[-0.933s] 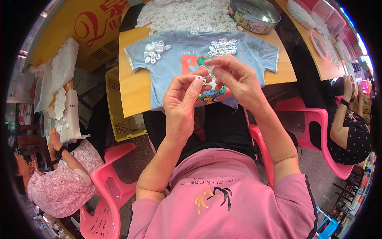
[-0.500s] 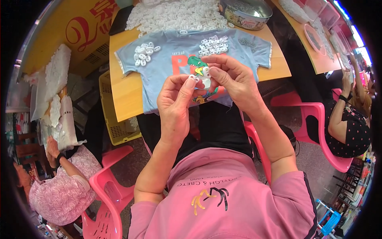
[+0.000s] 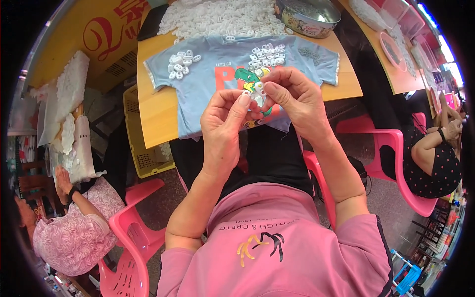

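Above the front of a light blue T-shirt (image 3: 198, 109), my two hands meet with their fingertips close together. My left hand (image 3: 225, 116) is closed, its thumb and forefinger pinching a small white oval plastic piece (image 3: 246, 93). Just beside it, my right hand (image 3: 294, 99) pinches another white piece (image 3: 260, 85) between thumb and fingers. Whether the two pieces touch is hard to see. Beyond my hands, a pile of white two-hole oval pieces (image 3: 267, 55) lies on the shirt's right side. A smaller group of ovals (image 3: 181, 64) rests at its left.
White pieces form a large heap (image 3: 217, 17) at the table's back, beside a round tin (image 3: 309, 17). Tiny grey parts (image 3: 310, 53) lie near the right sleeve. A yellow crate (image 3: 148, 158) stands below left. Two people sit either side on pink chairs (image 3: 133, 237).
Both hands have shifted slightly to the right, still pinching their white pieces. At the far right, the other person's arms have moved.
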`<state>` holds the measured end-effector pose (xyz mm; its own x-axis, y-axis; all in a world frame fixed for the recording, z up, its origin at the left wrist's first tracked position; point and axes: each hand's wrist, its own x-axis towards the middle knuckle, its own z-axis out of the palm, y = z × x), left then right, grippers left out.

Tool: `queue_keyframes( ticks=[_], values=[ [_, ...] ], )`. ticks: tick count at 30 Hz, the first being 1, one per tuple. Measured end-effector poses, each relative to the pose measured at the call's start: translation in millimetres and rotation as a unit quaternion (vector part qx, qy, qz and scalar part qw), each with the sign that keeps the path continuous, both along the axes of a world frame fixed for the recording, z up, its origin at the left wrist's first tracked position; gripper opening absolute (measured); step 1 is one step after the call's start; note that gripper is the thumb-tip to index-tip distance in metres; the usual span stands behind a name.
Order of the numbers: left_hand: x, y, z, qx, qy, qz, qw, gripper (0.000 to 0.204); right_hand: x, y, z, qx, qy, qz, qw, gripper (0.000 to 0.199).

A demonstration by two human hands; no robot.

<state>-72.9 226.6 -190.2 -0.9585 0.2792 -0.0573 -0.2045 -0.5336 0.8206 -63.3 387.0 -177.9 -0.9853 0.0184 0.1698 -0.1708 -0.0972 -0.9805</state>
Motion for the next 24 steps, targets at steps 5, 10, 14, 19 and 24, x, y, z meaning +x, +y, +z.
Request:
queue_keyframes(
  ticks=[5,10,14,19,24],
  values=[
    [-1.3,-1.6,-2.7,-0.008,0.002,0.003,1.0,0.014,-0.8,-1.8,-0.5,0.019,0.011,-0.008,1.0,0.016],
    [-2.8,-1.2,-4.9,-0.022,0.006,0.008,1.0,0.014,-1.6,-2.2,1.3,0.056,0.015,-0.023,0.998,0.016],
    [-3.1,-1.2,-4.3,-0.015,0.005,0.011,1.0,0.014,-1.9,-4.3,1.5,0.06,0.029,-0.027,0.997,0.017],
    [-3.7,-2.8,-5.6,-0.012,0.005,0.015,1.0,0.014,-3.1,-4.7,2.0,0.089,0.029,-0.03,0.995,0.017],
    [-3.4,-1.0,-5.5,-0.007,0.006,0.016,1.0,0.013,-3.7,-7.6,1.6,0.105,0.048,-0.026,0.993,0.016]
  ],
)
